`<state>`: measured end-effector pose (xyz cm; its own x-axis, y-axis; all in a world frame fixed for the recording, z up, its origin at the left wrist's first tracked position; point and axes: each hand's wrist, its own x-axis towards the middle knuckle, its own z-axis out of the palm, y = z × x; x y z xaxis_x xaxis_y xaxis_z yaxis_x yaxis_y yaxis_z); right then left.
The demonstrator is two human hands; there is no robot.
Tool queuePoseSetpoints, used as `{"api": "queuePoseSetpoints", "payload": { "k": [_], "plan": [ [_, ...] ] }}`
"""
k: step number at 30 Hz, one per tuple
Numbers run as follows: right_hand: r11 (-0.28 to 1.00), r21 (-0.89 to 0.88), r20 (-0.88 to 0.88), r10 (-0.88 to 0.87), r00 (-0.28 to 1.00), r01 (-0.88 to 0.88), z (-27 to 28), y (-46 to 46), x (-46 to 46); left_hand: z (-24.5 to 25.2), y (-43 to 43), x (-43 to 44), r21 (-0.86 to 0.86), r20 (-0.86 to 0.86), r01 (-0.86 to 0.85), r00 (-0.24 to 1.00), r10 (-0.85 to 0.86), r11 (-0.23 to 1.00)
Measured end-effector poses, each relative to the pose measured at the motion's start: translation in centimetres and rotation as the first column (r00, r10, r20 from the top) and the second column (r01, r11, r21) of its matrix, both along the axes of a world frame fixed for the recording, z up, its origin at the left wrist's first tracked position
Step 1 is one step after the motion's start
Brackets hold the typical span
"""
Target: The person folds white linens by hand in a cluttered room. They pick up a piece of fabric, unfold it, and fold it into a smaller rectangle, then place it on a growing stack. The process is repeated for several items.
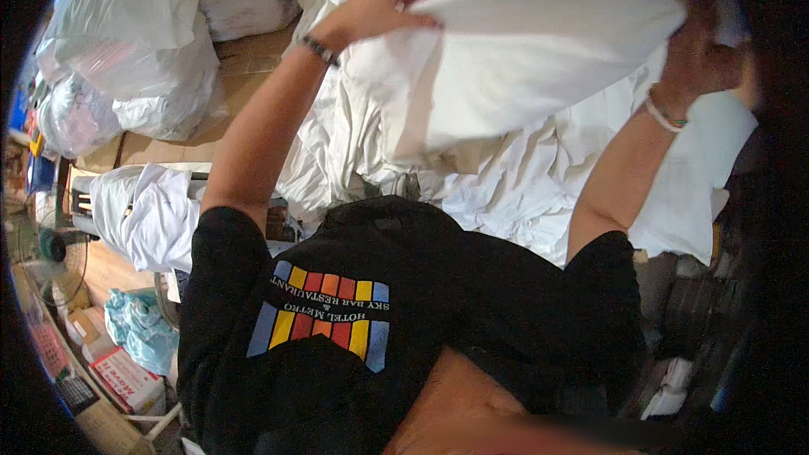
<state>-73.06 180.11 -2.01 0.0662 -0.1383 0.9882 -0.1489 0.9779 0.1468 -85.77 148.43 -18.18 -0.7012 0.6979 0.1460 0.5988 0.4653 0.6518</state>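
Observation:
A white cloth (537, 69) is stretched across the upper middle of the head view, raised above a heap of crumpled white fabric (341, 133). My left hand (385, 6), with a dark bracelet at the wrist, pinches its left edge between thumb and fingers. At the cloth's right end is my right hand (695, 63), with a pale band on the wrist. Motion blur and shadow hide whether its fingers grip the cloth or only touch it. The heap lies directly before me and reaches close to my black shirt (404, 253).
Full clear plastic bags (139, 57) sit on cardboard (243, 76) at upper left. White garments (158, 215) hang over a rack at the left. Lower left are a fan (54, 246), a light-blue plastic bag (142, 322) and a red-and-white box (129, 379).

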Motion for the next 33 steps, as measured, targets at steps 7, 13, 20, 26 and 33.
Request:
{"api": "queuePoseSetpoints", "payload": {
  "k": [7,13,20,26,33],
  "plan": [
    [0.995,0.078,-0.120,0.065,0.991,-0.056,4.9,1.5,4.4,13.8,1.1,-1.3,0.699,-0.529,0.225,0.801,0.280,0.678],
    [0.971,0.227,0.123,0.053,0.991,-0.080,-0.5,0.4,9.0,4.7,-0.8,-2.3,0.397,-0.596,-0.057,0.743,0.304,0.916],
    [0.706,0.273,0.833,0.166,0.528,-0.654,-11.8,-7.4,8.5,-13.2,-0.3,9.5,-0.007,-0.258,0.213,0.944,-0.208,0.977],
    [0.720,0.240,0.816,0.213,0.537,-0.651,-10.7,-8.6,-1.1,-16.6,0.8,12.7,0.238,-0.041,-0.064,0.996,0.075,0.969],
    [0.818,0.166,0.899,0.103,0.425,-0.550,-12.4,-12.5,-18.9,-16.0,1.2,10.7,0.574,0.390,-0.395,0.902,0.184,0.718]
  ]
}}
